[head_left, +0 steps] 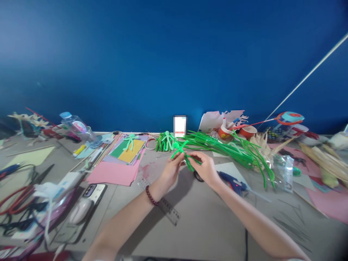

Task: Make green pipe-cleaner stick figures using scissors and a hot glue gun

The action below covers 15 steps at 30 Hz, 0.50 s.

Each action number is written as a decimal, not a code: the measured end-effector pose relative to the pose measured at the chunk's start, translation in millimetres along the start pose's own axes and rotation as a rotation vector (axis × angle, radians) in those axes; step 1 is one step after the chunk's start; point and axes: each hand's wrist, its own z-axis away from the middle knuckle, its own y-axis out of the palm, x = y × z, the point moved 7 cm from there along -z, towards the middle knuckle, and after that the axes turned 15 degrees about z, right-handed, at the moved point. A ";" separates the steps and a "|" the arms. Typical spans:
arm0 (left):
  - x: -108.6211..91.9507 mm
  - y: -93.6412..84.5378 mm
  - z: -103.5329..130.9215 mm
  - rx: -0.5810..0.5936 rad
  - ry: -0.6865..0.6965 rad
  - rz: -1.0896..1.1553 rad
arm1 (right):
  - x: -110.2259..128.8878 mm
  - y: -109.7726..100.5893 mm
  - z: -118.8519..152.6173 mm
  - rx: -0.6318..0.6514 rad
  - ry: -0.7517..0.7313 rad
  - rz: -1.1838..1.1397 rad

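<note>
Both hands meet at the middle of the table around a bright green pipe-cleaner figure (179, 146). My left hand (172, 169), with a dark beaded bracelet on the wrist, has its fingers closed on the figure's lower left side. Opposite it, my right hand (203, 166) pinches the green strands at the figure's lower right. Just behind stand several green figures (166, 140) in a cluster. A long bundle of green pipe cleaners (225, 146) lies to the right. Another pale green figure (130, 142) rests on coloured sheets at the left.
A clear ruler (170, 211) lies under my left forearm. Right of my right hand is a blue glue gun (234, 182). Pink paper (114, 172), a phone (81, 212), a bottle (77, 125) and cables are at the left. Red cups (225, 132) stand near the blue wall (168, 65).
</note>
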 end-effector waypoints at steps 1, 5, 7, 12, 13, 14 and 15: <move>-1.6 -0.4 -0.8 -0.001 0.009 -0.006 | 2.4 -2.2 0.2 -0.016 -0.025 0.019; -5.8 1.6 -2.0 0.020 0.010 -0.022 | 7.3 -7.5 1.8 -0.071 -0.084 0.043; -6.8 1.1 -1.9 0.010 0.002 0.010 | 7.6 -7.3 3.0 -0.088 -0.114 0.036; -9.2 -7.1 -2.3 -0.075 0.018 0.071 | 7.6 -0.2 6.5 -0.075 -0.206 0.095; -9.8 -8.3 -2.5 -0.089 0.022 0.069 | 7.3 1.3 6.8 -0.065 -0.212 0.109; -10.7 -8.4 -2.7 -0.095 0.027 0.063 | 6.7 2.8 6.7 -0.051 -0.212 0.115; -11.6 -7.3 -2.7 -0.090 0.029 0.052 | 5.5 3.9 6.3 -0.037 -0.202 0.108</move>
